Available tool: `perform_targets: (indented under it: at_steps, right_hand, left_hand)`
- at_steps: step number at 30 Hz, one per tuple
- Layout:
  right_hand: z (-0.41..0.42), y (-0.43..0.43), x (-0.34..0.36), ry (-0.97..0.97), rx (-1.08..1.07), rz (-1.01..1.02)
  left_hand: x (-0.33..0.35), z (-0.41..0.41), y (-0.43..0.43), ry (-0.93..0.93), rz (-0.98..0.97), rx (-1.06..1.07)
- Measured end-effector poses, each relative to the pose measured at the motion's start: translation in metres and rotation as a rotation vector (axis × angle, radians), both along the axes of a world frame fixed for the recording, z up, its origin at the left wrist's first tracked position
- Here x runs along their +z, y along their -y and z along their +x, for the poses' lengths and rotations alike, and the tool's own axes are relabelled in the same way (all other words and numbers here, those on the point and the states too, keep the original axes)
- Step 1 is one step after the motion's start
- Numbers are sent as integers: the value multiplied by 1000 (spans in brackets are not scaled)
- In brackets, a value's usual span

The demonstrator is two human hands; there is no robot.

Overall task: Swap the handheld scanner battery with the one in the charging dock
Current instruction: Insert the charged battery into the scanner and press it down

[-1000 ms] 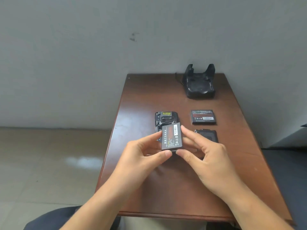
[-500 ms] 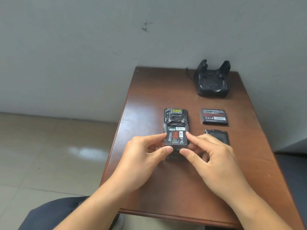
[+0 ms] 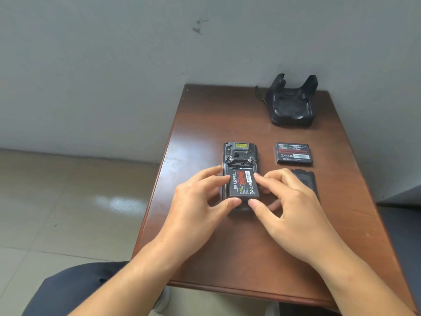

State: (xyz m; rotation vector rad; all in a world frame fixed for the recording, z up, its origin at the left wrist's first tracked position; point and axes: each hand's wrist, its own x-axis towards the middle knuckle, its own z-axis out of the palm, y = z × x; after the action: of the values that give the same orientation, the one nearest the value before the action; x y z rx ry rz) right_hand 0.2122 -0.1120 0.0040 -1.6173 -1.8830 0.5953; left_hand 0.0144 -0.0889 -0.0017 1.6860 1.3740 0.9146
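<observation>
A glossy reddish-brown wooden counter with a rounded edge stands against a scuffed grey wall above pale shiny floor tiles. Near its far right corner sits a black moulded plastic dock with two upright prongs, its cradle bare; nearer along the right edge lie a flat rectangular spare battery and a textured black cover. At mid-counter the open-backed scanner lies flat, and the left hand and right hand pinch a labelled battery by its sides and near edge, tilted over the bay
</observation>
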Motion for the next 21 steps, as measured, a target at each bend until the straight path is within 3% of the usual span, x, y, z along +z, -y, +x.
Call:
perform_targets:
  at_steps: [8,13,21]
  right_hand:
    - [-5,-7,-5,-56,-24,42]
    - [-6,-10,-7,-170,-95,4]
    - [-5,-10,-7,-179,-87,-12]
  left_hand:
    - [-3,1,-10,52,-33,42]
    - [-1,4,-13,-6,-30,62]
    - [0,4,-12,-51,0,50]
